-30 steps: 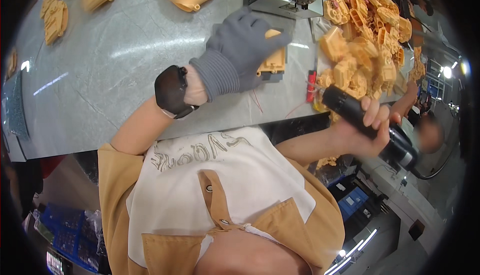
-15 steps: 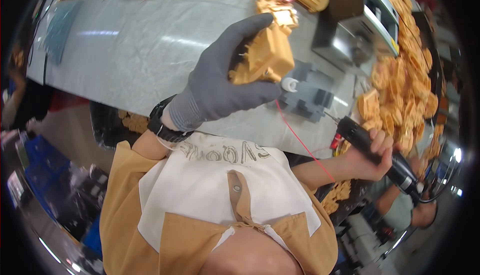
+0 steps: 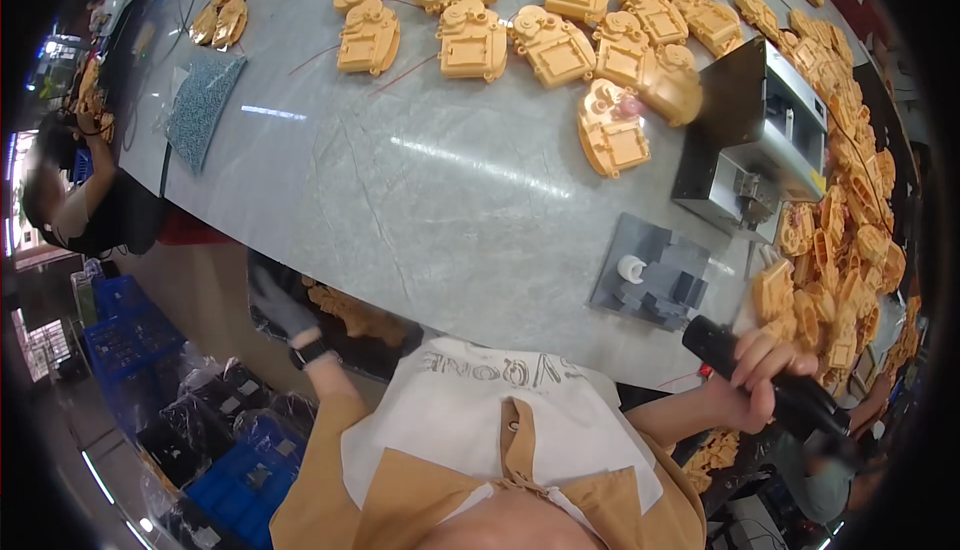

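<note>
My left hand [image 3: 274, 300], in a grey glove with a black watch at the wrist, hangs below the table's near edge, blurred, with nothing showing in it. It is just left of a dark bin of orange plastic parts [image 3: 352, 314] under the table. My right hand [image 3: 757, 378] grips a black power screwdriver [image 3: 812, 406] at the table's right front corner. A grey fixture block [image 3: 655, 278] with a small white piece on it lies in front of me. An orange moulded housing [image 3: 612, 132] lies beyond it.
Many orange housings [image 3: 470, 38] are spread along the far side of the grey table [image 3: 400, 200], and a heap of them [image 3: 845, 240] fills the right. A metal box machine [image 3: 762, 130] stands at the right. A bag of small grey bits [image 3: 202, 102] lies left. Another person [image 3: 75, 195] sits far left; blue crates [image 3: 125, 325] below.
My left hand held an orange housing up over the table; now it holds none and has dropped below the table edge at my left. My right hand keeps the screwdriver.
</note>
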The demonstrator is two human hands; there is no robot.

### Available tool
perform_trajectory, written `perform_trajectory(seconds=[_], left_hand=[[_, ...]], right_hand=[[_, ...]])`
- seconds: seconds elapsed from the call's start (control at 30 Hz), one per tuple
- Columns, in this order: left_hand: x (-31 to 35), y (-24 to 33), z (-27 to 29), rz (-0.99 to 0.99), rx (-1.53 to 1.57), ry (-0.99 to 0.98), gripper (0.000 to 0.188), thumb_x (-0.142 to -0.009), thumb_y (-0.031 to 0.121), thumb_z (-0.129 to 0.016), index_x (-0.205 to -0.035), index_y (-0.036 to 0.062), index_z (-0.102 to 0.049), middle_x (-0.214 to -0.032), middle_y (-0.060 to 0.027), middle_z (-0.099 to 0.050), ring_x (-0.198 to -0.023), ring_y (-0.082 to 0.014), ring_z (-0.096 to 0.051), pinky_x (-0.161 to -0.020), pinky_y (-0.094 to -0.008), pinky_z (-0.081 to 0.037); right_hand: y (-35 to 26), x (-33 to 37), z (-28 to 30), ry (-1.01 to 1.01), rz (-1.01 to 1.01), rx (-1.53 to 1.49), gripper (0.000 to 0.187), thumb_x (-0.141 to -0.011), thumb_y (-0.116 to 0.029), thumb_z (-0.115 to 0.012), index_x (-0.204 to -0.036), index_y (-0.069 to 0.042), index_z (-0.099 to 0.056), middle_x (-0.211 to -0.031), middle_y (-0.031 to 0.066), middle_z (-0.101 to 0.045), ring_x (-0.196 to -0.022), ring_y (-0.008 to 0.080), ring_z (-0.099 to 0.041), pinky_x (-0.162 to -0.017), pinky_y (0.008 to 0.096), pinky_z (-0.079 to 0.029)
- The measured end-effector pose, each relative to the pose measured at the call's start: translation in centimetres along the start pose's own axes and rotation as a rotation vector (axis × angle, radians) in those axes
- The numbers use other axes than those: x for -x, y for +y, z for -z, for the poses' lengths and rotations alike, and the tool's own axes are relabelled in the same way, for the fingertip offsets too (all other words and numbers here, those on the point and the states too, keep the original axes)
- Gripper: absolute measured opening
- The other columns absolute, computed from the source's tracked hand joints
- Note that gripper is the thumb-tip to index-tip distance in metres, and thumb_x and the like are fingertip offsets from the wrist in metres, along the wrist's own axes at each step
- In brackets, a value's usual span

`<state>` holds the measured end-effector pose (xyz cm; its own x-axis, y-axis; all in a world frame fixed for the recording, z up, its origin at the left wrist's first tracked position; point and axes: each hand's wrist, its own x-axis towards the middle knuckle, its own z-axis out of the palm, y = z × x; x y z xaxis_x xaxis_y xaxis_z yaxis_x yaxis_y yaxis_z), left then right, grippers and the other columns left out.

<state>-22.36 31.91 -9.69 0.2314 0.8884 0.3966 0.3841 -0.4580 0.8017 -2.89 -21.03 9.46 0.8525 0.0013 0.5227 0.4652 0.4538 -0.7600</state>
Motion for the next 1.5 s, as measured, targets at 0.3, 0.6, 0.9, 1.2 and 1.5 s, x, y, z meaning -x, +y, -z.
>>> perform_trajectory(seconds=[0.3,0.6,0.9,1.2,1.5], left_hand=[[-9.8,23.2,-23.6,-1.310,-0.623,-0.785,0.073,-0.072,-0.003,-0.054,-0.138,0.0194,-0.032,-0.142,-0.0209,-0.026,-0.119,-0.0380,-0.042,-0.099,-0.0403,-0.038],[0.5,31.9,-15.5,-0.749,-1.041,-1.308,0.089,-0.056,0.040,-0.077,-0.133,0.0230,-0.035,-0.115,-0.0163,-0.046,-0.099,-0.0365,-0.057,-0.084,-0.0421,-0.048],[5.3,27.6,-16.1,-1.078,-0.182,-1.155,0.075,-0.061,0.029,-0.076,-0.125,0.0103,-0.043,-0.114,-0.0151,-0.051,-0.107,-0.0323,-0.051,-0.088,-0.0373,-0.045],[15.5,30.2,-15.2,-0.661,0.414,-1.219,0.073,-0.052,0.024,-0.084,-0.115,0.0069,-0.051,-0.091,-0.0101,-0.057,-0.080,-0.0233,-0.060,-0.073,-0.0317,-0.050],[21.3,34.3,-13.9,-1.099,0.006,-1.235,0.088,-0.051,0.053,-0.079,-0.124,0.0174,-0.048,-0.126,-0.0213,-0.037,-0.111,-0.0390,-0.042,-0.089,-0.0496,-0.037]], right_hand=[[0.7,0.2,-3.2,-0.230,-0.071,-0.101,0.042,-0.070,0.003,-0.061,-0.104,-0.007,-0.038,-0.059,0.0055,-0.051,-0.049,0.0191,-0.052,-0.055,0.0349,-0.043],[-2.2,5.4,0.0,0.234,-0.004,0.062,0.042,-0.067,0.001,-0.052,-0.107,-0.005,-0.040,-0.056,0.0051,-0.043,-0.045,0.0171,-0.044,-0.055,0.0331,-0.040],[-1.9,5.9,0.1,0.233,-0.089,-0.037,0.042,-0.070,-0.001,-0.054,-0.108,-0.005,-0.037,-0.060,0.0053,-0.045,-0.051,0.0168,-0.047,-0.061,0.0349,-0.041],[-3.8,8.6,2.0,0.420,-0.029,0.035,0.042,-0.069,-0.002,-0.051,-0.108,-0.004,-0.037,-0.061,0.0050,-0.045,-0.050,0.0163,-0.046,-0.061,0.0351,-0.041],[-3.9,8.6,2.7,0.443,-0.045,0.041,0.043,-0.069,-0.003,-0.052,-0.109,-0.004,-0.038,-0.060,0.0050,-0.045,-0.050,0.0166,-0.046,-0.062,0.0355,-0.041]])
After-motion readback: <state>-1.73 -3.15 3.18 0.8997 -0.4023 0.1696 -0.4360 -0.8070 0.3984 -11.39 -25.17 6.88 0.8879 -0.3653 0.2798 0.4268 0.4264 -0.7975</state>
